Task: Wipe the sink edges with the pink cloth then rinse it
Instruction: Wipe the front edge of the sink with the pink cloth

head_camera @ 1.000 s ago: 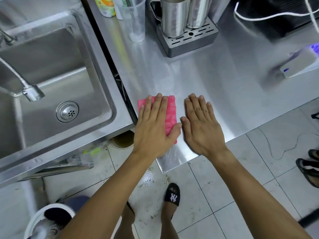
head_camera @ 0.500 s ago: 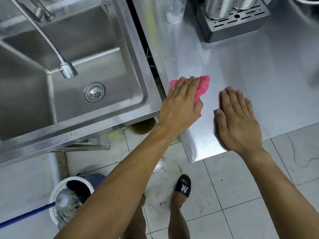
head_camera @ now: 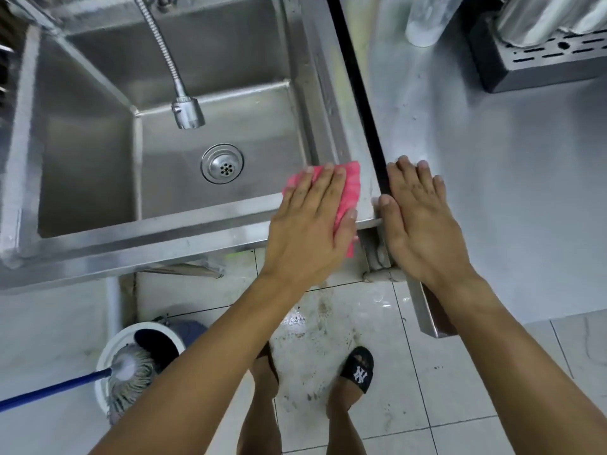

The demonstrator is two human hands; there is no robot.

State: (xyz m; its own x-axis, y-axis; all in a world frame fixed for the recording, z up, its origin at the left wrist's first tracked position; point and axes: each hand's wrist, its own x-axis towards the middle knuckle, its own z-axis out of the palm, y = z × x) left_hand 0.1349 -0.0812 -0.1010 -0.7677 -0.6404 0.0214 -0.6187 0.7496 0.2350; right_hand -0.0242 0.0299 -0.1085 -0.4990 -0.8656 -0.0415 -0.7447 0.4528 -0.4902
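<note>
The pink cloth [head_camera: 348,192] lies on the front right corner of the steel sink's rim [head_camera: 197,231]. My left hand [head_camera: 312,224] is pressed flat on top of it, fingers together, covering most of it. My right hand [head_camera: 423,221] rests flat and empty on the left edge of the steel counter [head_camera: 509,192], just across the dark gap from the sink. A flexible faucet [head_camera: 187,113] hangs over the basin, above the round drain [head_camera: 222,163].
A drip tray with metal cans [head_camera: 538,57] and a clear plastic cup [head_camera: 427,21] stand at the back of the counter. Below the sink on the tiled floor stands a white bucket holding a mop [head_camera: 131,376] with a blue handle. My sandalled feet stand on a wet, dirty patch of floor.
My left hand slid the pink cloth leftward off the counter, across the gap, onto the sink's front right corner. My right hand stayed flat on the counter, now at its left edge.
</note>
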